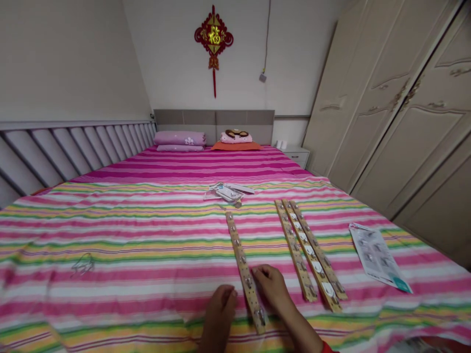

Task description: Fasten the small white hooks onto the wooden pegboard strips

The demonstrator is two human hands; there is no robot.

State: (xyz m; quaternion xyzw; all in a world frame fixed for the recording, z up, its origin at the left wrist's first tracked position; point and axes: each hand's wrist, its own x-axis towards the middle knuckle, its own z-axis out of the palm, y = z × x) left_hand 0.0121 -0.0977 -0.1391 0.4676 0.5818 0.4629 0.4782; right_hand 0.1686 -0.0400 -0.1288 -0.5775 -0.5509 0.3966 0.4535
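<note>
A long wooden strip [243, 267] with several metal clips along it lies lengthwise on the striped bedspread. Just left of its near part is my left hand [220, 311], fingers curled together; whether they pinch anything is too small to tell. On the strip's other side, my right hand [271, 286] has its thumb and fingertips pressed together close to the wood; what they hold, if anything, cannot be made out. Three more strips lie side by side to the right, the middle strip [312, 257] bearing white round pieces as well as metal ones.
Flat packets [228, 192] lie beyond the single strip. A clear package [379, 257] is at the right, and a thin tangled wire [84, 264] at the left. Folded bedding [180, 138] sits by the headboard; wardrobes [412, 127] stand at the right.
</note>
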